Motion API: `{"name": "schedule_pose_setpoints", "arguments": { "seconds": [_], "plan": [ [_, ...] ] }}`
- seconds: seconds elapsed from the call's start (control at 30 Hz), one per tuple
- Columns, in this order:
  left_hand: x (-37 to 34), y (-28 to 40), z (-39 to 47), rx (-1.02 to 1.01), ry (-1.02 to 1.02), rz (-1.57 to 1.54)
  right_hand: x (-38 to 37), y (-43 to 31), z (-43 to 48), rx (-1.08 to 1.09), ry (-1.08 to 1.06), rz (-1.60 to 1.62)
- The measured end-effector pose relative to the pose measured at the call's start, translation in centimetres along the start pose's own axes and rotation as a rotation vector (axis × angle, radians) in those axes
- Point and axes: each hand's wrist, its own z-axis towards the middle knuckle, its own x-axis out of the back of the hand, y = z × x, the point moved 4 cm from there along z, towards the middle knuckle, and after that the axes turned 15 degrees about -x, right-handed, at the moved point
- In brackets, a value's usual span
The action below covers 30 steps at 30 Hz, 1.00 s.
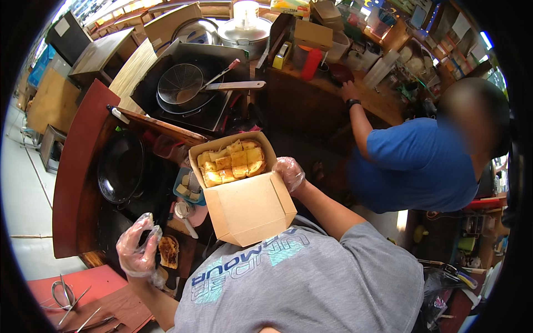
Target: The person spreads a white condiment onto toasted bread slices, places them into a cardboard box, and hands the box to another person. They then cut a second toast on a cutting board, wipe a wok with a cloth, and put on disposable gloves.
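My right hand [290, 174], in a clear plastic glove, grips the right side of an open kraft paperboard box [250, 212]. Its lid hangs down towards my chest. Inside lies browned toast [233, 163] cut into squares. My left hand [139, 245], also gloved, is raised at the left with thumb and fingers apart and nothing visible in it. Just right of it, a dark-browned bread slice [169, 252] lies on the work surface. Between the left hand and the box are a jar [182, 209], a pale-handled utensil [190, 228] and a blue container [183, 192] with pale yellow blocks.
A black wok [121, 166] stands at the left behind a red-brown panel [81, 179]. Ahead, a wire skimmer [181, 83] rests over a pan on a stove. A person in a blue shirt [412, 166] stands at the right, one hand on a wooden counter [374, 100] crowded with containers.
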Motion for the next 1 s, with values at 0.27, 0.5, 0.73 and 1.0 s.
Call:
{"name": "schedule_pose_setpoints", "arguments": {
  "seconds": [0.27, 0.5, 0.73, 1.0],
  "plan": [
    [-14.6, 2.3, 12.4, -0.074, -0.073, -0.189, 12.0, 7.0, 2.4, -0.134, 0.028, 0.102],
    [-20.6, 2.4, 17.4, -0.010, -0.084, -0.271, 17.3, 11.8, 2.8, -0.280, 0.102, 0.034],
    [-23.2, -0.8, 18.3, 0.037, -0.109, -0.346, 18.7, 13.4, 3.6, -0.237, 0.219, -0.044],
    [-22.8, -4.4, 23.2, -0.103, -0.145, -0.350, 18.1, 12.4, 3.5, -0.269, 0.416, -0.036]
  ]
}}
